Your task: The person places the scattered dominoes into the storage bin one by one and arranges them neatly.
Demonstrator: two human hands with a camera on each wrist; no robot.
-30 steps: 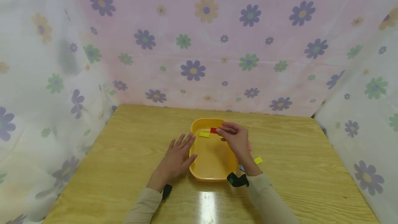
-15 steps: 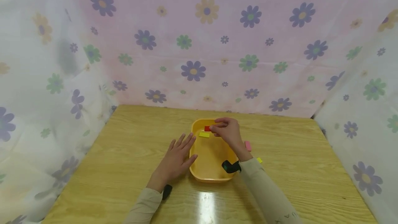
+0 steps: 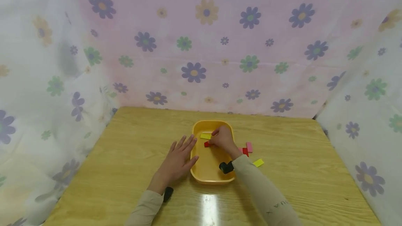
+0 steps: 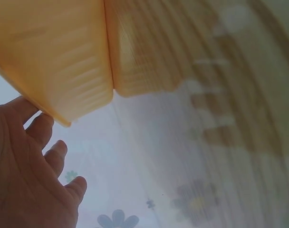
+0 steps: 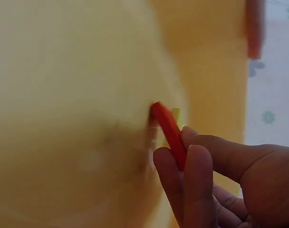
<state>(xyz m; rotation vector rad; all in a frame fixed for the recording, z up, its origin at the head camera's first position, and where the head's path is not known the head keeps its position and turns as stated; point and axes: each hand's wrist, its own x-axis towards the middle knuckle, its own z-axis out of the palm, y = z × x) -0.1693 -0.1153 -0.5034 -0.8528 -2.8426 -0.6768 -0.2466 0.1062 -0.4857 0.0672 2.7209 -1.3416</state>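
Note:
An orange plastic tray (image 3: 207, 173) sits on the wooden table. Low inside it, my right hand (image 3: 223, 139) pinches a red block (image 3: 207, 144) between thumb and fingers; the right wrist view shows this red block (image 5: 170, 130) close to the tray floor. A yellow block (image 3: 205, 136) lies in the tray, just beyond the red one. My left hand (image 3: 176, 159) rests with spread, straight fingers against the tray's left rim. In the left wrist view, fingers of the left hand (image 4: 30, 156) touch the rim of the tray (image 4: 63, 61) from outside.
Right of the tray lie a pink block (image 3: 249, 147), another red block (image 3: 245, 152) and a yellow block (image 3: 259, 163), partly near my right sleeve (image 3: 263, 187). Flower-printed cloth (image 3: 194, 44) stands behind the wooden table (image 3: 141, 135) and at both sides.
My right hand has carried the red block left and then nearer, down into the tray below the yellow block. My left hand has stayed at the rim.

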